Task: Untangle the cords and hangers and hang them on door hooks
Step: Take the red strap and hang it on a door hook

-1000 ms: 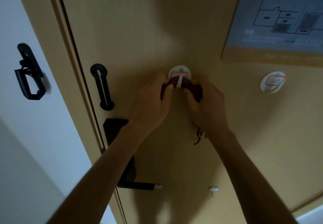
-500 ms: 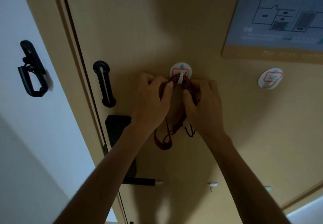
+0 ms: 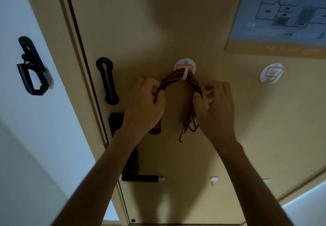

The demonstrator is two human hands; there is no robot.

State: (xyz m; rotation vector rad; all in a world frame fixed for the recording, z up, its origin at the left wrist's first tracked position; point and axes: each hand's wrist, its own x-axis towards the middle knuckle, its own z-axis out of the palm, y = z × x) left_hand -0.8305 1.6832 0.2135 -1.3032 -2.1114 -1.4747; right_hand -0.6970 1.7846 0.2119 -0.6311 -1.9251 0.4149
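Observation:
A bundle of red-and-black cord [image 3: 191, 79] is draped over a white round adhesive hook [image 3: 184, 67] on the tan door [image 3: 141, 23]. My left hand [image 3: 145, 104] pinches the cord's left strand just below the hook. My right hand [image 3: 214, 106] grips the right strand. Loose cord ends dangle between my wrists. A second white round hook [image 3: 271, 73] sits bare to the right.
A black door guard bar [image 3: 107, 81] and a black lock with lever handle [image 3: 139, 178] are on the door's left side. A black latch piece [image 3: 32, 67] is fixed to the white wall. A floor-plan sign [image 3: 285, 14] hangs at upper right. Two small hooks [image 3: 214, 180] sit lower down.
My hands have moved apart, spreading the cord into an arch over the hook. More of the loose ends now hang below.

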